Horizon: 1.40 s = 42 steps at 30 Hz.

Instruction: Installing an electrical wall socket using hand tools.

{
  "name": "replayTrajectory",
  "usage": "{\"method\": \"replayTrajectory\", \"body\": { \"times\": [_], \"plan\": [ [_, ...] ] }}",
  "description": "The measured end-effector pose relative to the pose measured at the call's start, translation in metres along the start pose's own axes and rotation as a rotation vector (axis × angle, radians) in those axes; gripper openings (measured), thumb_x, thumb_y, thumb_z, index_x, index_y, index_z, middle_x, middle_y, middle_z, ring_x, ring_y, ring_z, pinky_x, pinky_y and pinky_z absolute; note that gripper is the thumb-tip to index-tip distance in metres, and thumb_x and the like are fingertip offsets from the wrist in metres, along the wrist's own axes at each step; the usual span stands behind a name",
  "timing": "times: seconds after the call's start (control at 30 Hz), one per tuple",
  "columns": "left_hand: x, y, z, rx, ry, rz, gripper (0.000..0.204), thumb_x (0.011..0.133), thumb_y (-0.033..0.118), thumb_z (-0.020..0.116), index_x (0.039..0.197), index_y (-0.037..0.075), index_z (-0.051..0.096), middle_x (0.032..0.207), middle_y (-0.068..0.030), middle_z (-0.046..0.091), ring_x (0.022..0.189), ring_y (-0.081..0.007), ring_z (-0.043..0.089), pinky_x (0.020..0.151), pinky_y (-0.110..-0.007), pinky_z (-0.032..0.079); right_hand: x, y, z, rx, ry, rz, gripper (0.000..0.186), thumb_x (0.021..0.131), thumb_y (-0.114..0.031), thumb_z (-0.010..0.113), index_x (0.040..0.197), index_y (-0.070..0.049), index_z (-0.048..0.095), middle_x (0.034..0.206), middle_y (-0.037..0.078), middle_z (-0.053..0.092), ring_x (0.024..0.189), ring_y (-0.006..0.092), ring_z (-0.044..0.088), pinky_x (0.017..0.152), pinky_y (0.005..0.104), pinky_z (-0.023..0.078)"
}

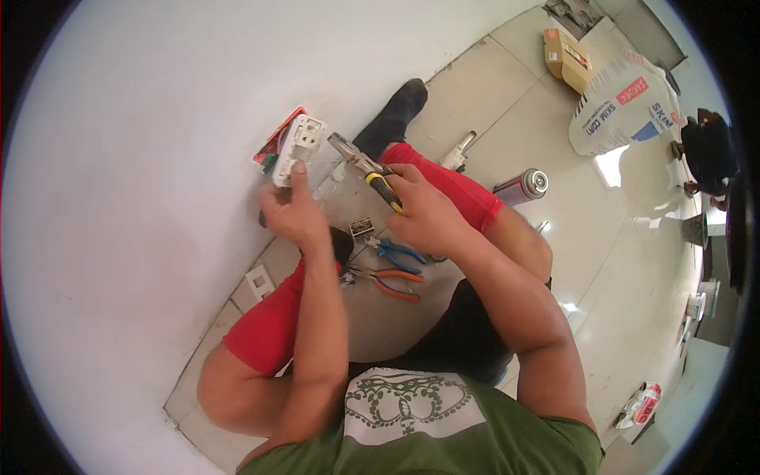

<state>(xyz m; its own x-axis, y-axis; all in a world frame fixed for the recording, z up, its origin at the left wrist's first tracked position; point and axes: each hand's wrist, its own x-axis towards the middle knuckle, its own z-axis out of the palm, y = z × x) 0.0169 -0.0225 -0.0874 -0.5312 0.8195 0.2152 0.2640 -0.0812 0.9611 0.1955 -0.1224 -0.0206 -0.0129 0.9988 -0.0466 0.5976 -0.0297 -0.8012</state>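
Note:
My left hand (291, 210) holds a white socket fitting (303, 134) upright against an orange-red wall box (267, 149), thumb on its front. Some wiring shows behind the fitting, too small to make out. Gripped in my right hand (423, 207) are pliers with yellow-and-black handles (381, 188), their metal jaws just right of the fitting. Below both hands, blue-handled pliers (404, 255) and orange-handled pliers (396, 294) lie on the tiles beside a small matchbox-like box (361, 227).
The white wall (127, 237) fills the left. My bent legs flank the tools. A torch head (459, 152), gas can (522, 187) and white frame (260, 282) are nearby. A cardboard box (566, 63), large sack (602, 123) and bucket (694, 229) stand or lie along the right.

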Motion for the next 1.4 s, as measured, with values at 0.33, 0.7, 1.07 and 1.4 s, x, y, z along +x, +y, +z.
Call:
{"method": "replayTrajectory", "body": {
  "times": [0.33,0.7,1.07,1.4],
  "plan": [
    [0.021,0.038,-0.009,0.408,0.019,0.620,0.038,0.081,0.026,0.088,0.092,0.001,0.061,0.085,-0.0110,0.065,0.072,-0.0261,0.062,0.064,-0.040,0.052,0.035,0.012,0.008,0.015,-0.054,0.000,0.049,0.081,-0.015,0.061,0.128,-0.001,0.061,0.116,0.020,0.061,0.105,0.0323,0.063,0.090,0.0408,0.052],
    [0.030,0.030,-0.020,0.261,-0.053,0.591,0.034,0.081,0.020,0.087,0.093,0.002,0.061,0.086,-0.0100,0.063,0.075,-0.0251,0.061,0.063,-0.037,0.050,0.047,-0.003,-0.005,0.685,-0.391,0.249,0.048,0.076,-0.013,0.062,0.122,-0.001,0.068,0.084,0.004,0.059,0.073,0.0153,0.055,0.071,0.0300,0.048],
    [0.034,0.027,-0.021,0.269,-0.036,0.663,0.036,0.082,0.023,0.087,0.093,-0.002,0.063,0.087,-0.0104,0.066,0.074,-0.0199,0.063,0.065,-0.035,0.054,0.050,-0.015,0.000,0.691,-0.383,0.217,0.035,0.080,-0.012,0.062,0.112,0.002,0.066,0.089,0.009,0.059,0.076,0.0172,0.059,0.065,0.0350,0.054],
    [-0.008,0.022,-0.016,-0.149,0.058,-0.216,0.040,0.089,0.027,0.080,0.109,-0.002,0.063,0.106,-0.0080,0.064,0.088,-0.0184,0.061,0.071,-0.033,0.052,0.031,-0.028,0.019,-0.235,0.007,0.037,0.032,0.083,-0.013,0.058,0.111,0.003,0.060,0.107,0.027,0.060,0.092,0.0368,0.067,0.081,0.0473,0.056]
  ]
}}
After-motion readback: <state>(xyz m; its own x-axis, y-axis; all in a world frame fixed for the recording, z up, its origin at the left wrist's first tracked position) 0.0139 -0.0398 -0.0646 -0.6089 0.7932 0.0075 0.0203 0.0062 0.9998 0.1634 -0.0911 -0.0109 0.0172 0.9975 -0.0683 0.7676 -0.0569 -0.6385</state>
